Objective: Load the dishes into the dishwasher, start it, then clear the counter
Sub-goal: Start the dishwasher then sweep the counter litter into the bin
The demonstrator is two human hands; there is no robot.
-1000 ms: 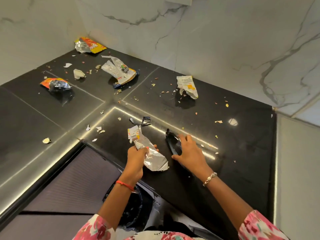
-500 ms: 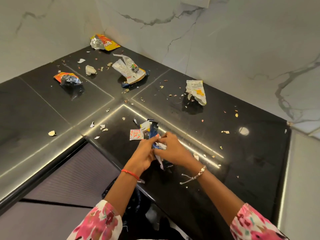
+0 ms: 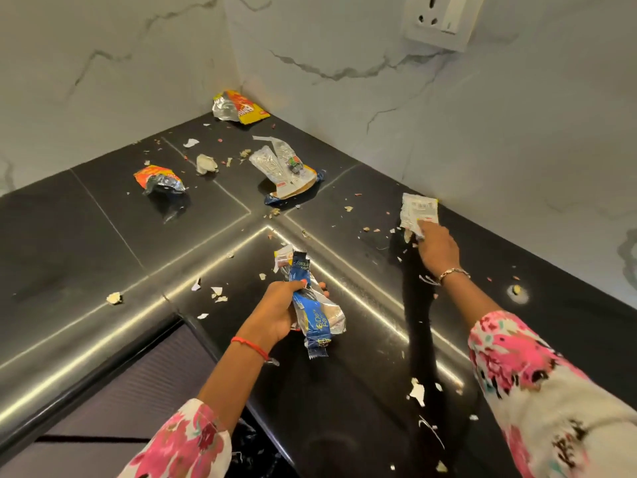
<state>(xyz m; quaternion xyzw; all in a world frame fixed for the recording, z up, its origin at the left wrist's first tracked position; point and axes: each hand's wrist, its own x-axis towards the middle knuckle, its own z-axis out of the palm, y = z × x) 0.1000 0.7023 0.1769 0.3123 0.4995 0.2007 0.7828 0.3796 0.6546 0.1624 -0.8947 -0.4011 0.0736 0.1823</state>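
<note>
A white socket plate (image 3: pixel 439 22) is mounted high on a grey-veined marble wall (image 3: pixel 482 132). Left of the plate, a second marble wall (image 3: pixel 103 81) is met at a corner. Far below the plate, leftward, a dark ribbed panel (image 3: pixel 138 384) is seen.

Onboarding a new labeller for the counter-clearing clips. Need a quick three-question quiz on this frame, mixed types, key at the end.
1. Multiple choice: what does the left hand hold?
A) blue-and-silver foil wrappers
B) a white ceramic plate
C) nothing

2. True or false: the right hand pinches a white crumpled wrapper close to the white marble wall.

3. Fill in: the yellow-and-red foil packet lies in the far ___ of the glossy black counter.

Key: 1 A; 2 true; 3 corner.
</note>
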